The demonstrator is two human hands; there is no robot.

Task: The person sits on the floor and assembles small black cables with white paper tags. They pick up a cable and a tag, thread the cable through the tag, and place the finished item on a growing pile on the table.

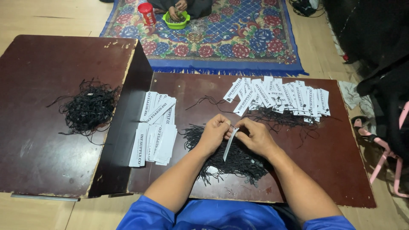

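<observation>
Both hands meet over the middle of the low dark table (332,170). Left hand (213,134) has fingers curled inward, thumb and forefinger pressed together at the top end of a narrow white paper tag (230,145). Right hand (255,136) pinches the same top end from the other side, fingertips touching those of the left. Whether a cord is held between the fingers cannot be told.

Tag hangs down and slightly leftward from the pinch, tilted, its lower end free in the gap between the two wrists. It sits directly above a loose heap of black cords (230,159) that lies on the table under both hands.

Left of the hands: stack of plain white tags (155,136) in overlapping piles, near the table's left edge. Beyond the hands, toward the far edge: a fanned row of strung tags (281,98), black cords trailing from beneath them.

Second dark table (38,145), higher, stands just beside on the left, bearing another tangle of black cords (89,108), well apart from the hands.

Far side, on a patterned floral rug (247,34): another person's hands (177,8) over a green bowl (177,20), red cylindrical container (147,12) just beside it.
</observation>
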